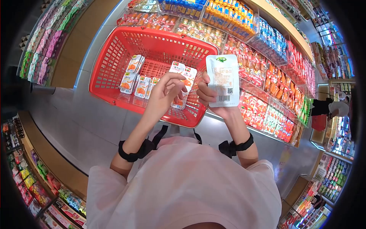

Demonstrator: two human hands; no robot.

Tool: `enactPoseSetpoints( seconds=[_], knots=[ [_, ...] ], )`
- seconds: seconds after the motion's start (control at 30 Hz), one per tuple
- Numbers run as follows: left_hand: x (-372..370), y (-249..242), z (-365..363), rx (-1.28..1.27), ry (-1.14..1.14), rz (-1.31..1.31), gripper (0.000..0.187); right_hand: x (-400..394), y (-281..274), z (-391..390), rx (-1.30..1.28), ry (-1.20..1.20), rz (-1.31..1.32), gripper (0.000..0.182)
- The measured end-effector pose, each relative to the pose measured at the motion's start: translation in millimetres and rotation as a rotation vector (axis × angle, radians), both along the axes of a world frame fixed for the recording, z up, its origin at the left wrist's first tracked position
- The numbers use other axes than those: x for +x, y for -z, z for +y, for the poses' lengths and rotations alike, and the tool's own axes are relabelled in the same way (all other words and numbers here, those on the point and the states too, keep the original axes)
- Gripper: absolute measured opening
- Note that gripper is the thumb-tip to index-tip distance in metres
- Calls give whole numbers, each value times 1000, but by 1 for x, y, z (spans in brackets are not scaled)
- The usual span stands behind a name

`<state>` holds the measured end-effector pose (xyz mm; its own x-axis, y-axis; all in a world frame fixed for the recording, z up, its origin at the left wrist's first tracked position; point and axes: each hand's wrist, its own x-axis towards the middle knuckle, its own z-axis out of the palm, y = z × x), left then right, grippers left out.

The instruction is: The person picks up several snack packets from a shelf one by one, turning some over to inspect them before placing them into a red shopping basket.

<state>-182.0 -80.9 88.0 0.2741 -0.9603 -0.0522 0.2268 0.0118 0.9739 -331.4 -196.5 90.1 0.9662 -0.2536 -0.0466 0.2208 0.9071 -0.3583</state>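
Snack packets fill both hands above a red basket [114, 68]. The right hand [207, 95] has its grip clamped on a white packet [223, 80], held upright with its printed back and barcode facing the camera, fingers wrapped around the left edge. The left hand [164, 93] has its grip closed on an orange-and-white packet [185, 76], thumb and fingers pinching it over the basket's near right corner. The two packets sit just beside each other without clearly touching. Several similar packets [135, 78] lie on the basket floor. The basket rests on a metal ledge [87, 122] before shelf bins [267, 72] packed with red and orange snack packs. Black straps circle both wrists.
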Motion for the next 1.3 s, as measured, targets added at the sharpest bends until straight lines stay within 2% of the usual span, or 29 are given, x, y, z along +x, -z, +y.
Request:
enactPoseSetpoints(
  seconds=[0.2,0.3,0.4,0.43,0.47,0.53,0.6,0.63,0.67,0.73,0.77,0.83,0.87,0.93,1.03,1.1,1.17,1.27,1.3],
  knots=[
    [27,17,14,14,-79,6,20,23,-2,7,-22,-92,-17,36],
    [47,27,24,22,-140,-26,20,37,-5,15,-29,-91,17,29],
    [76,28,39,29,-329,-127,18,54,-10,26,-469,28,607,23],
    [90,31,46,24,-410,-197,17,61,-13,24,-625,-24,713,17],
    [104,34,52,19,-487,-268,17,61,8,18,-835,-21,823,18],
    [131,53,65,65,-635,-398,15,79,7,20,-963,-29,999,20],
    [150,68,74,107,-739,-440,16,95,32,14,-1076,-90,1027,19],
    [157,75,78,145,-764,-540,15,103,50,10,-1134,-123,1042,18],
    [161,83,80,212,-754,-558,15,115,66,7,-1125,-193,979,18],
    [164,95,82,348,-735,-594,15,148,88,12,-1097,-411,1090,13],
    [162,97,82,308,-768,-783,15,164,98,17,-1032,-408,1114,10],
    [162,100,79,267,-819,-776,14,191,128,27,-841,-383,1115,12],
    [162,101,79,249,-844,-774,14,201,159,26,-795,-425,1136,20],
    [163,100,79,300,-834,-767,15,220,219,28,-734,-376,1166,23],
    [163,103,81,329,-810,-778,15,235,263,44,-664,-265,1173,24],
    [164,103,81,360,-779,-795,15,232,290,48,-692,-323,1162,17],
    [166,105,81,351,-757,-826,16,223,314,45,-646,-373,1154,19],
    [163,100,79,412,-770,-768,15,220,317,36,-761,-523,1173,18],
    [162,99,78,436,-773,-771,14,224,316,30,-924,-656,1167,17]
  ],
)
